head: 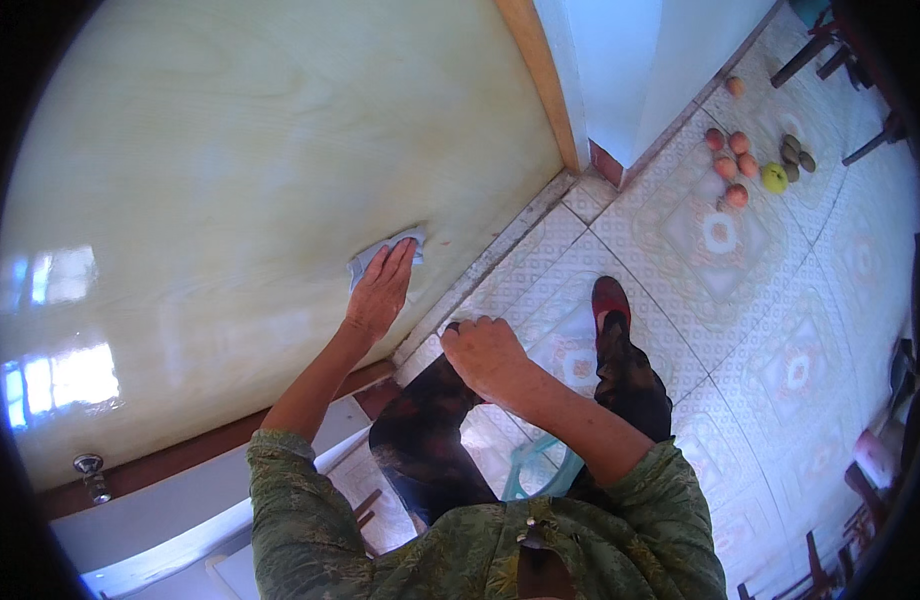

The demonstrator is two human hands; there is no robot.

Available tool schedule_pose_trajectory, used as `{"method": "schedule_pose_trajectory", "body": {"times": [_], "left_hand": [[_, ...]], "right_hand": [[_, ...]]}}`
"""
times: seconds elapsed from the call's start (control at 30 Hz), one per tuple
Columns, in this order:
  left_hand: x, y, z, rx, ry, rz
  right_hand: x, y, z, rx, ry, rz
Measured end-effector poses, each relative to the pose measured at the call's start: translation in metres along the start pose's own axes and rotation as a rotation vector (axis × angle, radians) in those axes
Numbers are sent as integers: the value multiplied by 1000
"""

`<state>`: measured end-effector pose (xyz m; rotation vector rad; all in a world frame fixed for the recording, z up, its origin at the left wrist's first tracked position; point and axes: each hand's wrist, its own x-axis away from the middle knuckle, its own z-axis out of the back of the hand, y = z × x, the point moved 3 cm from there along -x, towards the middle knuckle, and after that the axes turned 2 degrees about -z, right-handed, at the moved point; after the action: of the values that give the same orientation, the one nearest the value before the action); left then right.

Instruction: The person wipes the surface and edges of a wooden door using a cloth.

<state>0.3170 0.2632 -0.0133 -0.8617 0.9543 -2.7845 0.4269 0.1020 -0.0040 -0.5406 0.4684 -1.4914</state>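
Note:
My left hand [381,296] presses a folded light-grey cloth [366,260] flat against a glossy, pale yellow wood-grain door [280,150], low down near its bottom edge. The fingers lie extended over the cloth and partly cover it. Curled like a fist, my right hand [490,356] is over my bent left knee, in dark patterned trousers [422,427]. Its fingertips are hidden beneath it. A round metal doorknob [88,465] sits near the door's edge at the lower left. Bright window reflections show on the door's surface.
Patterned tiles [647,247] cover the floor. Several reddish round fruits [737,142], a yellow-green fruit [774,178] and small brown fruits [791,154] lie there. A light-green plastic stool [527,465] shows beneath me. Dark furniture legs [801,60] stand at the right. A white wall [640,75] adjoins the door frame [542,75].

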Motion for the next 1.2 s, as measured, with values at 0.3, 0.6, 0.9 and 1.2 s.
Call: {"method": "schedule_pose_trajectory", "body": {"times": [0.3,0.6,0.9,1.2], "left_hand": [[-69,-27,30,-26,289,21],[-178,-43,80,-190,340,-34],[-223,-45,85,-220,378,-65],[-119,-47,78,-43,315,148]], "right_hand": [[1,2,-4,-28,34,5],[1,13,6,-22,52,-17],[2,15,9,-14,34,-62],[1,12,-5,-31,73,-59]]}}
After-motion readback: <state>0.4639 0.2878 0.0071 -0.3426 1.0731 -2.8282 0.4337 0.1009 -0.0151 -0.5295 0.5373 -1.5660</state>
